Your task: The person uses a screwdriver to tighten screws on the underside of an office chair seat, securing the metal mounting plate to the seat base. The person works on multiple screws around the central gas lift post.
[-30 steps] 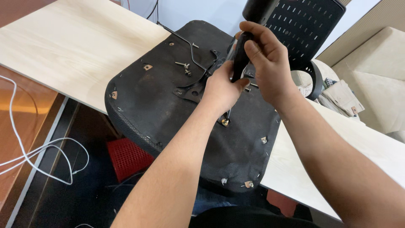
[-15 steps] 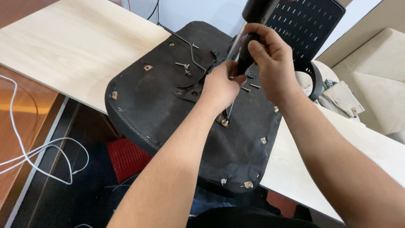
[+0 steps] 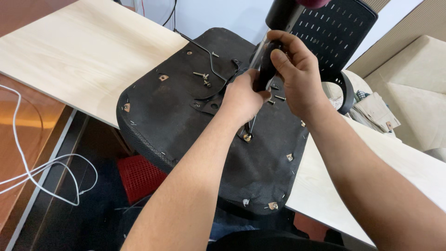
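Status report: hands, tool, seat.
Right hand grips black tool. Left hand steadies it. Upturned chair seat on table; loose screws nearby.

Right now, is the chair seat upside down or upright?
Upside down: the chair seat shows its black underside with brackets and staples.

Looking like an office or a furniture assembly room, not a kitchen or lab. A long pale wood table [image 3: 69, 60] is running across the view with an upturned black chair seat [image 3: 186, 121] lying on it, loose screws [image 3: 203, 78] sitting on top. A black mesh chair back [image 3: 334, 32] is standing behind. A white cable [image 3: 42, 172] is trailing over the dark floor by a red basket [image 3: 139, 174]. A beige sofa [image 3: 418, 93] is showing at right with folded papers [image 3: 374, 111] beside it.
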